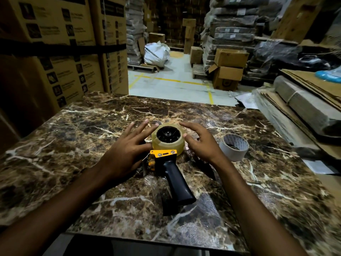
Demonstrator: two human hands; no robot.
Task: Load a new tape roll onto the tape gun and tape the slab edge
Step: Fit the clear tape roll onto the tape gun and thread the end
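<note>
Surface: brown veined marble slab (92, 163), nearest.
Tape gun (167, 170): flat on slab, black handle toward camera.
Tape roll (168, 143): seated on gun's hub.
Left hand (127, 150): fingers spread, against roll.
Right hand (201, 141): fingers spread, thumb touching roll.
Empty core (234, 147): just right.
Beyond: stacked cartons (55, 43).

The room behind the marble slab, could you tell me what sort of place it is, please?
Most likely a warehouse or stockroom: tall stacks of printed cartons, wrapped slabs piled high, and a wooden pallet on a concrete floor marked with yellow lines.
</note>
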